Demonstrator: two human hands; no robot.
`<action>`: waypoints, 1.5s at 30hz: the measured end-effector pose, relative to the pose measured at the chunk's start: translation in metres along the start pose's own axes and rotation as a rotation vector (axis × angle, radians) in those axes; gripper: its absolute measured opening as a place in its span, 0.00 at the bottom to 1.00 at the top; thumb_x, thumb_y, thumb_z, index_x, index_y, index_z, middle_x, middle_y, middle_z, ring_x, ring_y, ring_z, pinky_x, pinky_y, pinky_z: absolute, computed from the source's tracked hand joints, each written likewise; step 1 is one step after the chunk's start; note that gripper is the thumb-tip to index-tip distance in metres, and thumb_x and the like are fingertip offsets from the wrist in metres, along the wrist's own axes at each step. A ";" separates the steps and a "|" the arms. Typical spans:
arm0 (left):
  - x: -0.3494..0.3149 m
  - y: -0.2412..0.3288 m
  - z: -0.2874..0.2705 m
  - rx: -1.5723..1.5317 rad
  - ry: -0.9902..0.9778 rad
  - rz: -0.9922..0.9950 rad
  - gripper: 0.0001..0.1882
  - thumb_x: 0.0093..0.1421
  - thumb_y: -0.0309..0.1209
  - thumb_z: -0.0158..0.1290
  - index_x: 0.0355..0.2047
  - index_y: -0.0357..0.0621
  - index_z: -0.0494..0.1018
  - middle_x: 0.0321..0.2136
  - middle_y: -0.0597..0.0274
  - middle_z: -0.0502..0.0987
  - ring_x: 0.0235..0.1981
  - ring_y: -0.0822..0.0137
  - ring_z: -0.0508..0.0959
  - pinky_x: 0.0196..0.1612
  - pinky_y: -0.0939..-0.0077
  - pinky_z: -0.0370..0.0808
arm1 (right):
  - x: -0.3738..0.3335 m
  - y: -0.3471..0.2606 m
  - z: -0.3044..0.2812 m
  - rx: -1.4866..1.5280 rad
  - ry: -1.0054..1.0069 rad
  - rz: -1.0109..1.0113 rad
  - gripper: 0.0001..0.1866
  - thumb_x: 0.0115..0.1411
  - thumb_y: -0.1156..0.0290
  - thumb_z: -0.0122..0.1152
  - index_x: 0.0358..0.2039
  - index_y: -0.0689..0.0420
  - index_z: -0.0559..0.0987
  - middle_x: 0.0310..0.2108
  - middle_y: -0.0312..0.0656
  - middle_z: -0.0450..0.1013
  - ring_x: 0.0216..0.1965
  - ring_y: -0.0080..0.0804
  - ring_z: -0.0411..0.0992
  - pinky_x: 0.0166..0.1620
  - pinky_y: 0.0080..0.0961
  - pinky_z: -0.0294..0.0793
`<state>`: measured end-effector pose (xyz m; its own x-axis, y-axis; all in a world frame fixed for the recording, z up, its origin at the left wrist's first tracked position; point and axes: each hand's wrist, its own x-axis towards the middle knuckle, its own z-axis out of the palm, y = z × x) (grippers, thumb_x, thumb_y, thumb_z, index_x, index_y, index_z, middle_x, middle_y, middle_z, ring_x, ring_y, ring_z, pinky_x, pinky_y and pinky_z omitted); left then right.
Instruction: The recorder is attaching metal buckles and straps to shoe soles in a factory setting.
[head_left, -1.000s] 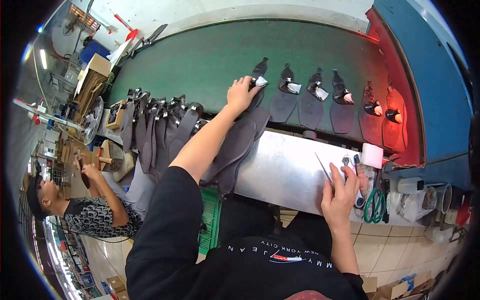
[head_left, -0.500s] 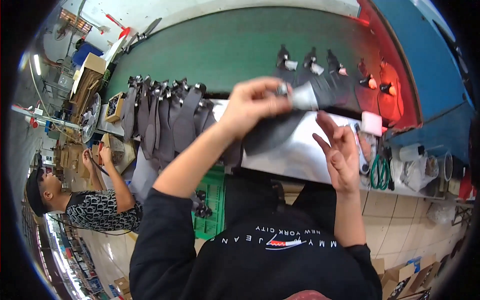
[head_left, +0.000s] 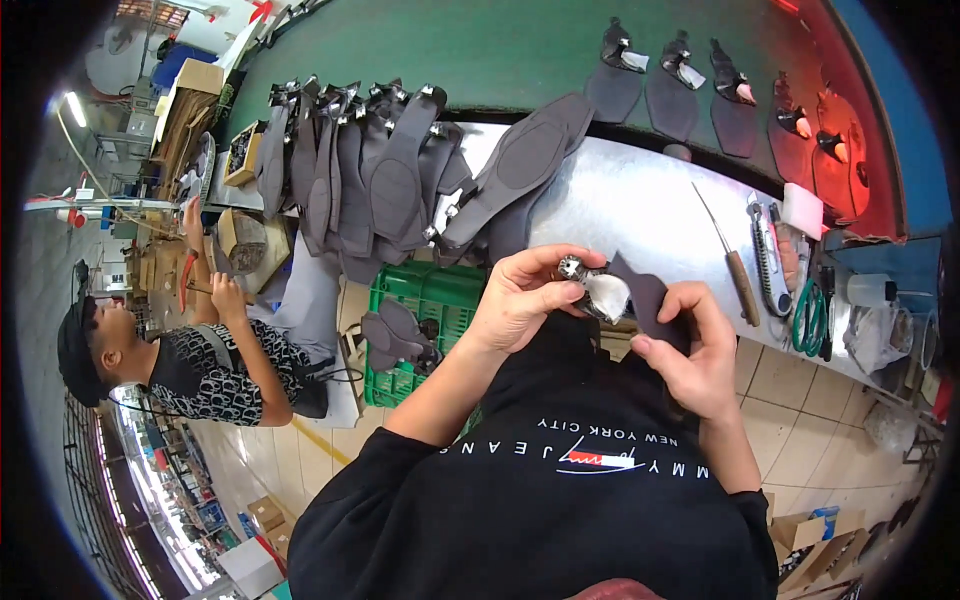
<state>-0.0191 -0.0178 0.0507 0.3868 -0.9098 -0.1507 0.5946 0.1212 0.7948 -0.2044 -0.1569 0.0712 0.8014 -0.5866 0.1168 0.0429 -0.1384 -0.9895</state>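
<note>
Close to my body I hold one dark sandal piece (head_left: 643, 288) between both hands. My left hand (head_left: 530, 297) pinches its strap end, where a shiny metal ornament (head_left: 571, 267) and a whitish wrapping (head_left: 608, 296) show. My right hand (head_left: 697, 355) is closed round the dark flat sole part, thumb on the near face and fingers behind. To the left, another dark sandal sole (head_left: 523, 160) lies across the bench edge, near a pile of similar soles (head_left: 396, 185).
Several sandals (head_left: 676, 95) lie in a row on the green conveyor belt (head_left: 480, 55), some in red light. On the metal bench (head_left: 625, 195) are a wooden-handled awl (head_left: 738, 275), a cutter knife (head_left: 770, 262) and green cord (head_left: 808, 318). A green crate (head_left: 425, 285) and a co-worker (head_left: 215, 365) are at left.
The sandal piece has come down toward my body, and my right hand, free before, now grips it. A sole now shows lying at the bench edge. The view has shifted.
</note>
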 end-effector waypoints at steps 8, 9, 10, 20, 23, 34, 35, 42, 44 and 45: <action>-0.001 -0.004 -0.001 0.043 -0.005 0.048 0.17 0.55 0.20 0.57 0.47 0.37 0.75 0.47 0.52 0.77 0.40 0.71 0.79 0.38 0.79 0.80 | -0.002 -0.011 0.008 -0.160 -0.003 -0.112 0.28 0.44 0.81 0.67 0.50 0.62 0.76 0.40 0.49 0.77 0.38 0.37 0.76 0.44 0.25 0.73; -0.001 -0.005 -0.001 0.041 -0.007 0.053 0.17 0.55 0.20 0.57 0.47 0.37 0.75 0.47 0.52 0.77 0.40 0.71 0.79 0.38 0.79 0.80 | -0.003 -0.010 0.008 -0.158 0.006 -0.128 0.26 0.44 0.81 0.67 0.48 0.62 0.77 0.39 0.48 0.77 0.37 0.37 0.76 0.43 0.25 0.73; -0.001 -0.006 -0.001 0.039 -0.008 0.059 0.17 0.55 0.20 0.57 0.47 0.36 0.75 0.47 0.52 0.77 0.40 0.71 0.79 0.38 0.79 0.80 | -0.003 -0.010 0.008 -0.157 0.007 -0.125 0.26 0.44 0.81 0.67 0.48 0.62 0.77 0.39 0.48 0.77 0.37 0.37 0.76 0.43 0.25 0.73; 0.001 -0.009 -0.002 0.092 -0.017 0.025 0.17 0.53 0.22 0.60 0.45 0.34 0.75 0.48 0.41 0.74 0.43 0.59 0.79 0.38 0.72 0.82 | -0.003 -0.007 0.008 -0.140 0.025 -0.151 0.24 0.44 0.82 0.66 0.46 0.62 0.78 0.35 0.47 0.77 0.34 0.35 0.76 0.40 0.24 0.73; 0.001 -0.007 0.001 0.083 -0.006 0.021 0.18 0.53 0.18 0.58 0.46 0.35 0.76 0.47 0.51 0.77 0.39 0.71 0.79 0.38 0.80 0.79 | -0.003 -0.005 0.008 -0.127 0.026 -0.157 0.24 0.45 0.83 0.66 0.46 0.62 0.78 0.35 0.47 0.77 0.34 0.35 0.75 0.39 0.24 0.73; -0.004 -0.003 0.008 0.210 0.001 0.041 0.18 0.53 0.17 0.57 0.46 0.34 0.76 0.48 0.50 0.76 0.41 0.71 0.78 0.39 0.81 0.79 | -0.005 -0.008 0.009 -0.138 0.020 -0.124 0.23 0.45 0.83 0.65 0.46 0.61 0.78 0.29 0.44 0.74 0.29 0.32 0.73 0.34 0.23 0.71; -0.004 -0.004 0.007 0.212 -0.002 0.034 0.18 0.53 0.17 0.57 0.46 0.34 0.76 0.48 0.50 0.76 0.41 0.71 0.78 0.39 0.81 0.79 | -0.004 -0.008 0.009 -0.162 0.012 -0.139 0.23 0.45 0.83 0.65 0.46 0.61 0.78 0.29 0.44 0.73 0.28 0.33 0.73 0.33 0.24 0.71; -0.005 -0.006 0.003 0.434 -0.195 0.203 0.21 0.55 0.14 0.53 0.50 0.35 0.74 0.53 0.45 0.72 0.49 0.64 0.75 0.43 0.80 0.77 | -0.002 -0.012 0.007 -0.252 -0.018 -0.196 0.23 0.45 0.81 0.66 0.45 0.61 0.78 0.29 0.45 0.74 0.27 0.38 0.74 0.31 0.28 0.72; -0.005 -0.006 0.003 0.434 -0.202 0.194 0.21 0.55 0.14 0.52 0.51 0.35 0.74 0.54 0.44 0.71 0.51 0.63 0.74 0.44 0.79 0.76 | -0.003 -0.012 0.007 -0.250 -0.014 -0.190 0.22 0.45 0.81 0.66 0.45 0.61 0.77 0.29 0.46 0.74 0.27 0.39 0.74 0.31 0.29 0.73; -0.005 -0.006 0.002 0.443 -0.213 0.202 0.21 0.55 0.14 0.51 0.51 0.35 0.74 0.55 0.44 0.69 0.52 0.62 0.74 0.46 0.78 0.75 | -0.003 -0.013 0.006 -0.252 -0.017 -0.193 0.22 0.46 0.80 0.66 0.45 0.62 0.77 0.28 0.46 0.74 0.28 0.40 0.74 0.31 0.29 0.73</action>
<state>-0.0260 -0.0145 0.0475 0.2839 -0.9517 0.1173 0.1505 0.1650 0.9747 -0.2035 -0.1482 0.0827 0.8031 -0.5169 0.2963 0.0472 -0.4406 -0.8965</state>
